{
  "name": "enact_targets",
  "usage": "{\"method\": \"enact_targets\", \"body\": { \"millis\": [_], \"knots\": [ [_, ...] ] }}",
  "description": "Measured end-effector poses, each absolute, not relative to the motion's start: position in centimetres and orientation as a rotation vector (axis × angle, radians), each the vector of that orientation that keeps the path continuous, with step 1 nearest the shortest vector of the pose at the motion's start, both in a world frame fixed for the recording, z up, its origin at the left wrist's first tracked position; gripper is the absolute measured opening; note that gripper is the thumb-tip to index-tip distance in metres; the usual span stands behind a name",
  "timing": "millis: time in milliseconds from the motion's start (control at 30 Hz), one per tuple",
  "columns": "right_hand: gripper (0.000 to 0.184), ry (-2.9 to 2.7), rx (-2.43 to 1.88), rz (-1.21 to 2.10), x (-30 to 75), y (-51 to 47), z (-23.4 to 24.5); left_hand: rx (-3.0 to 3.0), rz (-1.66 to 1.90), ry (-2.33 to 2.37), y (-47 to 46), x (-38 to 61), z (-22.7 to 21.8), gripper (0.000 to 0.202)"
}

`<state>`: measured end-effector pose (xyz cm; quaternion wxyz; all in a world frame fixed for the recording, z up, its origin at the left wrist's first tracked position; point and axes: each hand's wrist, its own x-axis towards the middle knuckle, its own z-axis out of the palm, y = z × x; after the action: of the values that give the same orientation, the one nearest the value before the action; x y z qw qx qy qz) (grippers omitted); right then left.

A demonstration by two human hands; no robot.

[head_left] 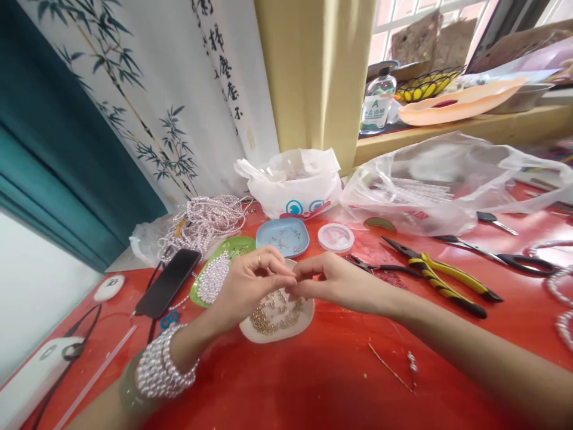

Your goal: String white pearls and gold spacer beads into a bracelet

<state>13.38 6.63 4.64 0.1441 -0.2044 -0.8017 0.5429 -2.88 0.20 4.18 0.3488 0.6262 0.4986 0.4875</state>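
a glossy red table (pixel 340 376) stands beside a teal curtain (pixel 58 155), a white hanging (pixel 165 65) with bamboo and black writing, and a yellow wall (pixel 308 71), daylight entering through a barred window (pixel 409 8) above a yellow ledge (pixel 403 135).

The bead dish (pixel 304 325) sits at the centre of the table (pixel 322 388), loose beads (pixel 265 319) inside it, with the left hand (pixel 250 275) and right hand (pixel 335 280) meeting above. The bead tray (pixel 237 243) adjoins on the left. The rear tray (pixel 298 232) lies behind the dish, with the container (pixel 335 237) at its right. The phone (pixel 168 283) lies left of the bead tray, in front of the bead strands (pixel 208 221). The centre bag (pixel 295 182) stands behind the rear tray; the right bag (pixel 416 200) lies in front of the window sill (pixel 412 134), which supports the bottle (pixel 376 104). Right of the dish, in order, lie the inner pliers (pixel 400 270), outer pliers (pixel 418 263) and scissors (pixel 483 252).
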Motion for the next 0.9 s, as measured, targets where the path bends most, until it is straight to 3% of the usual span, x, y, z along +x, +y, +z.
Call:
{"method": "enact_targets", "body": {
  "millis": [233,333,900],
  "knots": [
    [0.018,-2.153,-0.581,1.680,13.5,7.3,4.7,1.372,1.458,1.369,0.9,-2.6,4.0,0.009],
    [0.019,-2.109,-0.546,1.679,13.5,7.4,4.8,1.170,1.499,1.252,1.1,-1.9,3.4,0.020],
    [0.014,-1.596,-0.504,1.373,15.9,7.7,8.6,1.503,0.888,1.184,-0.7,2.7,1.5,0.020]
  ]
}}
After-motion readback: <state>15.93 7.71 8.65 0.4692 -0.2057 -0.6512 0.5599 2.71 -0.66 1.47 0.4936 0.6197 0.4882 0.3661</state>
